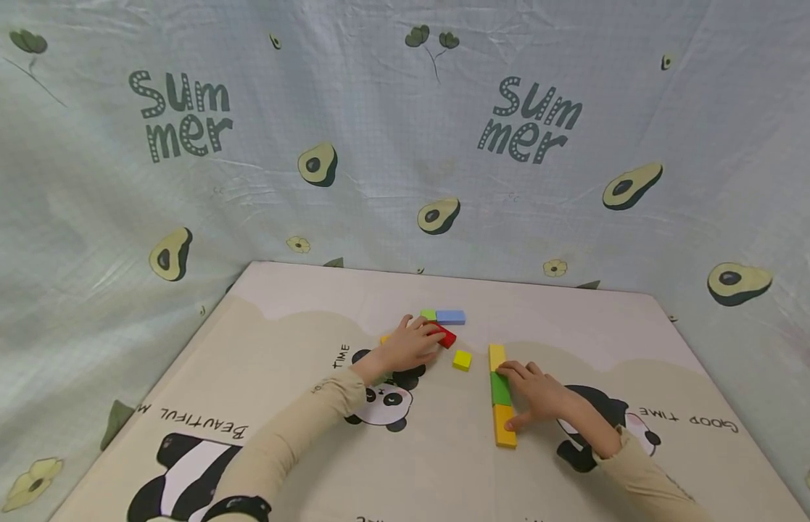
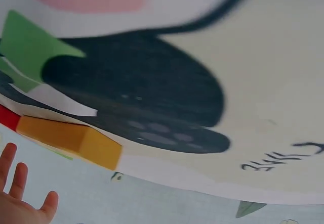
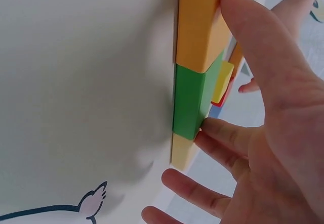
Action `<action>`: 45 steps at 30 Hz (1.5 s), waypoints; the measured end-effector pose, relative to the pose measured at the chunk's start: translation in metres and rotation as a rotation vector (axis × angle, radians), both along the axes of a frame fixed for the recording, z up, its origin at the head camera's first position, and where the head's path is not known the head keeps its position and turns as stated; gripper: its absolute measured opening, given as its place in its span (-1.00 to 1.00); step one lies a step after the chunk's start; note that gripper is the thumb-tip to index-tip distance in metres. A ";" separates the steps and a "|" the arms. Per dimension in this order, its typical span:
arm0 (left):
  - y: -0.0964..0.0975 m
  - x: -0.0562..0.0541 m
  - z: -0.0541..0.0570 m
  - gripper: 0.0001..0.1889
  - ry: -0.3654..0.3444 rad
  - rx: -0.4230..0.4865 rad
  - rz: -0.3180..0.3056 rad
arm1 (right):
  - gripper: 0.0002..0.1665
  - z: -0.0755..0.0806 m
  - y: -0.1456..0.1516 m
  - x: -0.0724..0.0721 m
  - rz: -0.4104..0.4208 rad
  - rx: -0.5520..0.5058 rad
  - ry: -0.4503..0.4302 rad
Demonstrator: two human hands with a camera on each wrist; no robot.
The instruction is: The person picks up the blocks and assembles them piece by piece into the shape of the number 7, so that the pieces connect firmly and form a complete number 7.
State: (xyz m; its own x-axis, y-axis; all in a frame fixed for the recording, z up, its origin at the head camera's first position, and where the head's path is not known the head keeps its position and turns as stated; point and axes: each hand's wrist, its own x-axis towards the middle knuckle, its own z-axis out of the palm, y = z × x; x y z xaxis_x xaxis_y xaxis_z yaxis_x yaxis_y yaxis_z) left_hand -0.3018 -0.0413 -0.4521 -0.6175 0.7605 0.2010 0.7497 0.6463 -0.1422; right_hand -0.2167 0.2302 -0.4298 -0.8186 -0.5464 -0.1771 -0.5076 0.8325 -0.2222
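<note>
My left hand [image 1: 410,344] reaches over the far middle of the table, its fingertips right at a red block [image 1: 447,336]. Spread fingers of that hand show in the left wrist view beside an orange block [image 2: 61,133], which is mostly hidden by the hand in the head view. My right hand [image 1: 542,395] rests along a straight row of blocks. Its thumb touches the near orange block [image 1: 505,426], and its fingertips touch the green block [image 1: 500,389] in the middle. A lighter yellow block [image 1: 497,357] forms the row's far end.
A small yellow cube [image 1: 462,360] lies between the hands. Behind the red block, a blue block [image 1: 451,317] adjoins a light green block [image 1: 428,315]. The panda-print table cover [image 1: 437,464] meets an avocado-patterned cloth [image 1: 378,239] at the back.
</note>
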 end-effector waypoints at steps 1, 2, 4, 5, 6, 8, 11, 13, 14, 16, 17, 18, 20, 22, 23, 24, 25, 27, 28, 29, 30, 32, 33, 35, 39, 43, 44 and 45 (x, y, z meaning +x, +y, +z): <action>-0.003 -0.001 -0.001 -0.58 0.004 -0.006 0.009 | 0.11 0.000 0.000 0.000 -0.004 -0.001 -0.005; -0.005 -0.002 -0.001 -0.58 0.018 -0.013 0.015 | 0.11 0.000 -0.001 0.000 -0.007 -0.001 -0.009; -0.011 -0.003 -0.002 -0.57 0.027 -0.014 0.028 | 0.11 0.001 -0.002 0.000 -0.015 0.002 -0.016; -0.013 -0.004 -0.002 -0.57 0.027 -0.010 0.035 | 0.10 0.001 -0.002 0.000 -0.019 0.003 -0.019; -0.016 -0.004 -0.002 -0.56 0.020 -0.005 0.045 | 0.10 0.001 -0.003 0.000 -0.023 0.007 -0.022; -0.021 -0.005 -0.002 -0.55 0.002 0.005 0.066 | 0.10 0.002 -0.004 0.000 -0.029 0.012 -0.026; -0.029 -0.006 0.000 -0.53 -0.035 0.008 0.102 | 0.10 0.003 -0.005 0.001 -0.032 0.018 -0.029; -0.034 -0.007 0.001 -0.53 -0.045 0.001 0.122 | 0.09 0.004 -0.006 0.001 -0.035 0.018 -0.029; -0.036 -0.008 0.002 -0.54 -0.047 -0.002 0.131 | 0.09 0.005 -0.006 0.001 -0.036 0.017 -0.029; -0.040 -0.009 0.001 -0.55 -0.050 -0.010 0.147 | 0.08 0.005 -0.006 0.001 -0.034 0.012 -0.029; -0.042 -0.009 0.001 -0.56 -0.059 -0.011 0.153 | 0.07 0.005 -0.006 0.001 -0.036 0.010 -0.032; -0.043 -0.009 0.000 -0.56 -0.071 -0.007 0.156 | 0.07 0.005 -0.005 0.002 -0.037 0.009 -0.036; -0.045 -0.009 -0.001 -0.57 -0.097 0.002 0.160 | 0.07 0.004 -0.005 0.002 -0.038 0.011 -0.042; -0.047 -0.010 -0.002 -0.57 -0.120 0.003 0.158 | 0.08 0.004 -0.005 0.002 -0.036 0.015 -0.044; -0.047 -0.010 -0.003 -0.57 -0.128 0.009 0.155 | 0.08 0.004 -0.005 0.002 -0.041 0.016 -0.047; -0.047 -0.010 -0.003 -0.57 -0.132 0.010 0.153 | 0.08 0.004 -0.005 0.002 -0.039 0.019 -0.044; -0.048 -0.011 -0.004 -0.57 -0.132 0.009 0.152 | 0.08 0.004 -0.005 0.002 -0.037 0.021 -0.041; -0.048 -0.012 -0.004 -0.56 -0.131 0.002 0.152 | 0.08 0.004 -0.005 0.002 -0.033 0.022 -0.036; -0.048 -0.012 -0.004 -0.57 -0.129 0.002 0.153 | 0.08 0.004 -0.005 0.002 -0.032 0.022 -0.034; -0.048 -0.013 -0.004 -0.56 -0.131 0.002 0.153 | 0.08 0.005 -0.005 0.002 -0.034 0.022 -0.036; -0.047 -0.013 -0.003 -0.56 -0.134 0.000 0.155 | 0.08 0.005 -0.006 0.002 -0.036 0.025 -0.038; -0.047 -0.013 -0.002 -0.58 -0.137 -0.008 0.159 | 0.08 0.006 -0.007 0.002 -0.031 0.026 -0.041; -0.047 -0.013 -0.002 -0.59 -0.139 -0.009 0.160 | 0.08 0.007 -0.007 0.001 -0.033 0.028 -0.045; -0.046 -0.013 0.000 -0.61 -0.140 -0.012 0.157 | 0.08 0.008 -0.008 0.001 -0.036 0.032 -0.050; -0.046 -0.013 0.002 -0.64 -0.135 -0.017 0.148 | 0.08 0.008 -0.007 0.001 -0.040 0.029 -0.052; -0.046 -0.013 0.003 -0.66 -0.119 -0.032 0.136 | 0.08 0.007 -0.007 0.000 -0.036 0.025 -0.055; -0.047 -0.013 0.003 -0.67 -0.112 -0.035 0.133 | 0.08 0.007 -0.007 0.000 -0.038 0.026 -0.057; -0.047 -0.014 0.004 -0.68 -0.104 -0.039 0.130 | 0.08 0.006 -0.007 0.000 -0.040 0.026 -0.060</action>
State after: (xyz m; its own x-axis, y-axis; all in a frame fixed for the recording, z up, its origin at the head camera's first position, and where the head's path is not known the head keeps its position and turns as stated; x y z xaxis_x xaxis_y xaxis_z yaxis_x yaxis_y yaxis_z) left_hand -0.3154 -0.0884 -0.4483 -0.7270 0.6790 0.1021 0.6723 0.7342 -0.0951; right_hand -0.2167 0.2229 -0.4236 -0.8269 -0.5083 -0.2404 -0.4606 0.8576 -0.2291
